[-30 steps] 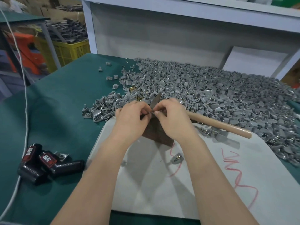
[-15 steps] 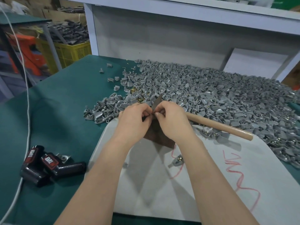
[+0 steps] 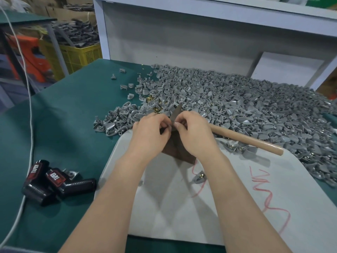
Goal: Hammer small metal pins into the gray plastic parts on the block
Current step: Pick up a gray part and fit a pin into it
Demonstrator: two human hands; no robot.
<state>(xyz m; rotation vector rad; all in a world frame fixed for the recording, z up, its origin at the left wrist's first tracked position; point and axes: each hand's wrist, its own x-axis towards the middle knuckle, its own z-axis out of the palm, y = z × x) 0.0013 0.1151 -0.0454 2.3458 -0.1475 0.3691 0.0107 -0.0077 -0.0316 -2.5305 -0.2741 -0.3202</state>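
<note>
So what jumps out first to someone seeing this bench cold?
The huge heap of gray plastic parts sprawling across the far right of the green table. In front of it, the left hand and right hand meet fingertip to fingertip over a dark block on a white board, a wooden hammer handle poking out rightward.

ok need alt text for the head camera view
The left hand and right hand pinch a gray plastic part over a dark block on a white board. A wooden handle juts from under the right hand; a heap of gray parts lies behind.
</note>
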